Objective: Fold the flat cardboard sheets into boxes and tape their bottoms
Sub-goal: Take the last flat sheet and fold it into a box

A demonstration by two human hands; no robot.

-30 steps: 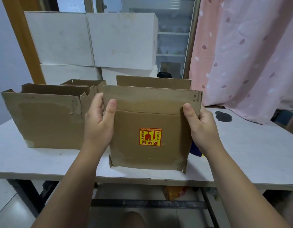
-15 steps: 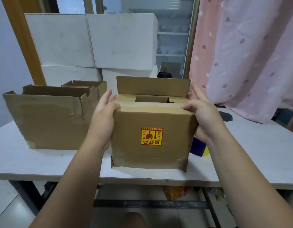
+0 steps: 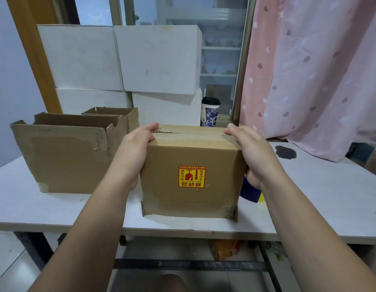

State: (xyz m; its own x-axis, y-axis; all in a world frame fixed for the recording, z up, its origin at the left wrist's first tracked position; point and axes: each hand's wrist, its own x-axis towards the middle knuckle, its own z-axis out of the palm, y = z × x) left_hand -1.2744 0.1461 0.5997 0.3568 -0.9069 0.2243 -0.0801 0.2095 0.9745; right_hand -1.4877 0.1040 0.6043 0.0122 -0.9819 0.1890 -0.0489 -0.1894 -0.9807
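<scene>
Pressing down on a freshly closed carton, a person stands at a white table (image 3: 309,197), seen from their own head height. At far left two open cardboard boxes (image 3: 66,157) stand side by side, tops ragged. Next comes the left hand (image 3: 138,148), palm against the left wall of the box (image 3: 191,171), fingers laid fairly straight over its top edge, pressing rather than gripping.

The box sits at the centre of the table, near the front edge. Half a second ago its far flap stood upright and the inner flaps showed; now both long flaps lie flat and meet in a seam across the top. Its red-and-yellow sticker (image 3: 192,177) reads upside down, so the closed face is probably the bottom. No tape crosses the seam yet, so taping looks like the next step. The cardboard is brown, worn, with old tape marks low down.

The right hand (image 3: 252,152) mirrors the left, fingers flat on the top right corner, holding nothing. Just behind it a blue and yellow object (image 3: 249,192) peeks out, possibly tape. A pink curtain (image 3: 309,70) hangs at right.
</scene>
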